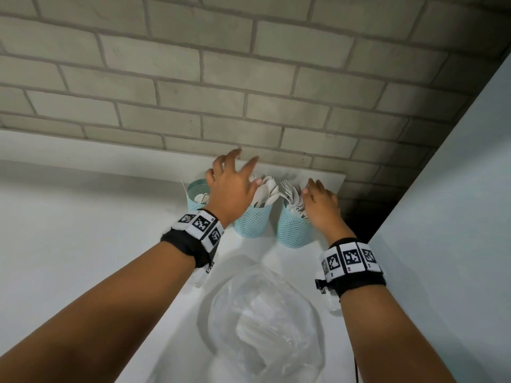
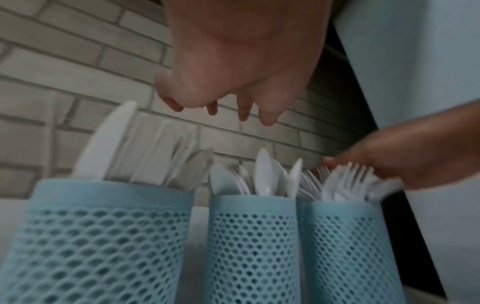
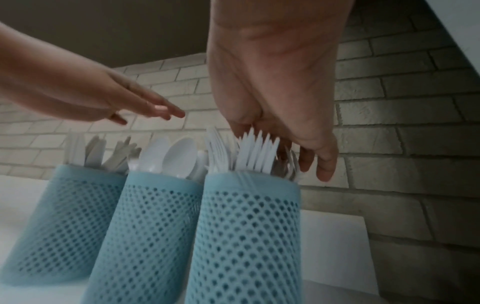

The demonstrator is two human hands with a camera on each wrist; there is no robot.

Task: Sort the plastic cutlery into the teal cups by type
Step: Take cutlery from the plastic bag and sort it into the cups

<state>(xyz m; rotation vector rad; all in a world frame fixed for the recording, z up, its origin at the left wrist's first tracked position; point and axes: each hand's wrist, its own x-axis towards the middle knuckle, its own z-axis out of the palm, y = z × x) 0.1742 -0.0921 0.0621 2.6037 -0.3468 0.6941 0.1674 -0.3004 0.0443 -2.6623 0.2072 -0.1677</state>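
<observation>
**Lead:** Three teal cups stand in a row on your white desk (image 1: 83, 244), close under the brick wall (image 1: 249, 78). Nearer you lies a clear plastic bag (image 1: 262, 313) with what looks like more white cutlery inside; it's too blurred to tell which types.

**Operator:** So which cup has what?

**Lead:** Left cup (image 2: 103, 236) holds the knives (image 2: 109, 144), middle cup (image 2: 252, 236) the spoons (image 2: 265, 170), right cup (image 3: 246, 226) the forks (image 3: 257, 152). From what shows, each cup carries one type.

**Operator:** And my hands?

**Lead:** Your left hand (image 1: 232, 189) hovers over the left and middle cups, fingers spread and nearly straight, with nothing in its grip. Your right hand (image 1: 320, 205) is down at the forks, fingertips (image 3: 324, 168) among the tines at the far rim. That grip is loose: fingers only lightly bent, closed round nothing I can make out.

**Operator:** What step is this?

**Lead:** My read is you're settling a bundle of forks into the right cup, late in the sorting.

**Operator:** Next?

**Lead:** I'd say lift both hands clear without snagging tines or tipping the light mesh cups, then go to the bag. Getting anything out of it calls for one hand to pin the slippery film while the other draws pieces out by the handles.
</observation>
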